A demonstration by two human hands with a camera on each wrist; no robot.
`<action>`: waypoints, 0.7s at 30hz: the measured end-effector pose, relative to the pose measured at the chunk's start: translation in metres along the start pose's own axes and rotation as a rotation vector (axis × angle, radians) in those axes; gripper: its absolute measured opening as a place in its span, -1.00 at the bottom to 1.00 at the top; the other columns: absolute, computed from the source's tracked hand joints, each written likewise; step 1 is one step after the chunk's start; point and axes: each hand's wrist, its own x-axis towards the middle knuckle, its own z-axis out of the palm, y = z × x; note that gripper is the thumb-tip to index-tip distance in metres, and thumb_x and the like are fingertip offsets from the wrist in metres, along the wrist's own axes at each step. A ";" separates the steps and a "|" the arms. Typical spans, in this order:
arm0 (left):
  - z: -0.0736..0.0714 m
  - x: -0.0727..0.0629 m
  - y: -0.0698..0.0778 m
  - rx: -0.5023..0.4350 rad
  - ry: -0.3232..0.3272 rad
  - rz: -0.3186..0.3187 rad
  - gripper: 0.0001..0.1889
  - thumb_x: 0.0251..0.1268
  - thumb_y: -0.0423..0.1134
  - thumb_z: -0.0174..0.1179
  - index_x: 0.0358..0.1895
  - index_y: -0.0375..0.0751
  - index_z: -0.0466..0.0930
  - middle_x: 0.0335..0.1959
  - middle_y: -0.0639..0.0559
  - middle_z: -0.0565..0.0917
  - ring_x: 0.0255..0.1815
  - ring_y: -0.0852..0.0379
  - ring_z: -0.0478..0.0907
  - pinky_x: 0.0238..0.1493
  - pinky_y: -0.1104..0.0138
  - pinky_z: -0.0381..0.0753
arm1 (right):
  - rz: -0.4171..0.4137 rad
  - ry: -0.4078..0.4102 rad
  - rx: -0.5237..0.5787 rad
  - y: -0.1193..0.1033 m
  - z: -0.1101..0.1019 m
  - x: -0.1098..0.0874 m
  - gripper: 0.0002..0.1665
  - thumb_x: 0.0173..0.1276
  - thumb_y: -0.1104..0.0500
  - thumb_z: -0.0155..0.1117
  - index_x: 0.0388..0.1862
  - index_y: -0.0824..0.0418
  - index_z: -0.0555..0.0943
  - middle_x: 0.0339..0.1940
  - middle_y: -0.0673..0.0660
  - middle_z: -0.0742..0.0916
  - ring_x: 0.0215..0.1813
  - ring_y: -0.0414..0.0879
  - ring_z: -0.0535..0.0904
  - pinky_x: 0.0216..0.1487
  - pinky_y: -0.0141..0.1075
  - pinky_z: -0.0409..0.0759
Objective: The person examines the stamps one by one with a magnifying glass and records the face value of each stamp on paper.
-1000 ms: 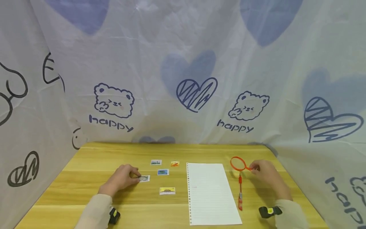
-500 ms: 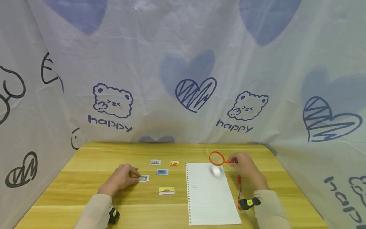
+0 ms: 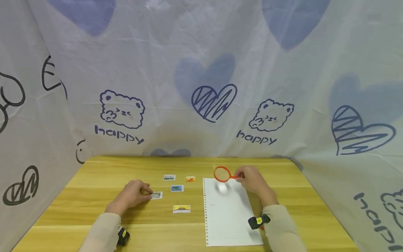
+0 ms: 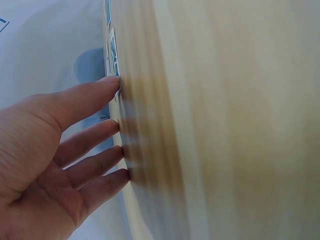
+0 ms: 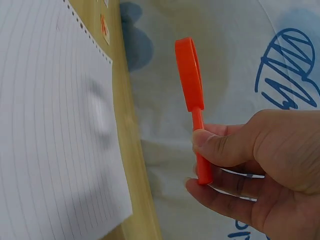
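In the head view my right hand (image 3: 254,180) holds a red magnifying glass (image 3: 222,174) above the top of a lined sheet of paper (image 3: 231,220). The right wrist view shows the thumb and fingers pinching its red handle (image 5: 201,150), and the lens ring (image 5: 189,75) clear of the sheet. My left hand (image 3: 131,194) rests on the table, thumb and fingertips at the left edge of a grey stamp (image 3: 156,195). Its fingers look loosely extended in the left wrist view, with the thumb (image 4: 92,97) touching the stamp's end.
More stamps lie between hand and paper: a green one (image 3: 169,177), an orange one (image 3: 190,179), a blue one (image 3: 177,188) and a yellow one (image 3: 181,209). A red pen (image 3: 262,227) is mostly hidden under my right forearm. A printed cloth (image 3: 176,140) stands behind the table.
My right hand has lifted the magnifying glass from beyond the pen and carried it left over the paper. A bright spot now falls on the sheet. The left hand stays at the grey stamp.
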 end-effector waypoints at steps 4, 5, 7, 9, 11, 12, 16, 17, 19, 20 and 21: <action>-0.002 0.000 0.000 0.003 -0.008 0.003 -0.88 0.19 -0.30 0.48 -0.21 -0.14 0.86 0.14 -0.35 0.73 0.25 -0.43 0.60 0.33 -0.26 0.53 | -0.016 -0.009 0.007 -0.010 0.009 0.005 -0.87 0.26 0.44 0.43 -0.36 0.23 0.74 -0.43 0.04 0.72 -0.34 -0.15 0.52 -0.28 -0.33 0.56; -0.001 -0.001 0.000 -0.002 -0.009 -0.002 -0.89 0.19 -0.30 0.48 -0.21 -0.14 0.86 0.15 -0.35 0.73 0.25 -0.42 0.60 0.34 -0.25 0.53 | -0.020 -0.012 0.005 -0.013 0.011 0.007 -0.87 0.25 0.44 0.43 -0.37 0.23 0.74 -0.44 0.04 0.72 -0.34 -0.16 0.52 -0.28 -0.34 0.55; -0.002 -0.001 0.000 -0.001 -0.010 0.000 -0.89 0.19 -0.30 0.48 -0.21 -0.14 0.86 0.15 -0.35 0.73 0.25 -0.43 0.60 0.34 -0.26 0.53 | -0.034 -0.012 0.001 -0.018 0.014 0.009 -0.86 0.24 0.45 0.43 -0.37 0.23 0.74 -0.45 0.03 0.72 -0.36 -0.17 0.51 -0.31 -0.35 0.54; -0.002 -0.001 0.000 0.003 -0.009 0.005 -0.88 0.20 -0.30 0.48 -0.21 -0.15 0.86 0.15 -0.36 0.72 0.25 -0.44 0.60 0.33 -0.26 0.53 | -0.036 -0.010 -0.002 -0.024 0.017 0.011 -0.85 0.24 0.45 0.44 -0.38 0.22 0.74 -0.47 0.02 0.71 -0.37 -0.17 0.50 -0.32 -0.35 0.54; -0.003 -0.001 0.001 0.003 -0.008 0.001 -0.88 0.20 -0.29 0.48 -0.20 -0.15 0.86 0.15 -0.36 0.72 0.26 -0.43 0.60 0.34 -0.25 0.53 | -0.028 -0.016 0.000 -0.030 0.019 0.013 -0.85 0.24 0.43 0.45 -0.39 0.20 0.74 -0.47 0.00 0.70 -0.37 -0.17 0.50 -0.31 -0.35 0.54; -0.003 0.000 0.001 0.005 -0.008 0.002 -0.88 0.20 -0.30 0.47 -0.20 -0.16 0.86 0.15 -0.36 0.72 0.26 -0.43 0.60 0.34 -0.25 0.53 | -0.027 -0.018 0.000 -0.032 0.020 0.014 -0.85 0.25 0.42 0.45 -0.39 0.20 0.74 -0.46 0.00 0.70 -0.36 -0.17 0.50 -0.30 -0.35 0.54; -0.004 -0.001 0.002 0.003 -0.008 -0.002 -0.87 0.20 -0.31 0.48 -0.19 -0.16 0.86 0.15 -0.36 0.72 0.25 -0.42 0.60 0.34 -0.25 0.54 | -0.029 -0.041 0.010 -0.042 0.024 0.017 -0.88 0.27 0.40 0.45 -0.36 0.20 0.74 -0.44 0.01 0.71 -0.35 -0.17 0.51 -0.27 -0.33 0.57; -0.004 -0.001 0.003 0.000 -0.008 0.000 -0.88 0.19 -0.31 0.48 -0.20 -0.16 0.86 0.15 -0.37 0.72 0.25 -0.43 0.60 0.33 -0.25 0.54 | -0.033 -0.046 0.012 -0.044 0.025 0.017 -0.89 0.28 0.40 0.45 -0.36 0.20 0.74 -0.44 0.01 0.71 -0.34 -0.17 0.51 -0.27 -0.33 0.57; -0.004 -0.002 0.003 0.000 -0.010 -0.001 -0.88 0.19 -0.31 0.48 -0.20 -0.16 0.86 0.15 -0.37 0.72 0.25 -0.43 0.60 0.32 -0.26 0.54 | -0.040 -0.053 0.020 -0.049 0.026 0.019 -0.89 0.28 0.40 0.45 -0.36 0.21 0.74 -0.44 0.03 0.72 -0.35 -0.16 0.52 -0.27 -0.31 0.58; -0.004 -0.001 0.003 0.001 -0.012 -0.001 -0.88 0.19 -0.31 0.48 -0.20 -0.16 0.86 0.15 -0.37 0.72 0.25 -0.44 0.60 0.32 -0.26 0.54 | -0.046 -0.054 0.021 -0.051 0.027 0.019 -0.89 0.28 0.41 0.45 -0.36 0.21 0.74 -0.44 0.03 0.72 -0.35 -0.15 0.52 -0.26 -0.31 0.58; -0.004 -0.002 0.003 0.002 -0.014 -0.001 -0.87 0.19 -0.31 0.48 -0.20 -0.15 0.86 0.15 -0.37 0.72 0.25 -0.44 0.60 0.32 -0.26 0.54 | -0.054 -0.056 0.020 -0.053 0.027 0.020 -0.88 0.27 0.41 0.44 -0.36 0.22 0.74 -0.44 0.03 0.72 -0.35 -0.15 0.52 -0.26 -0.31 0.58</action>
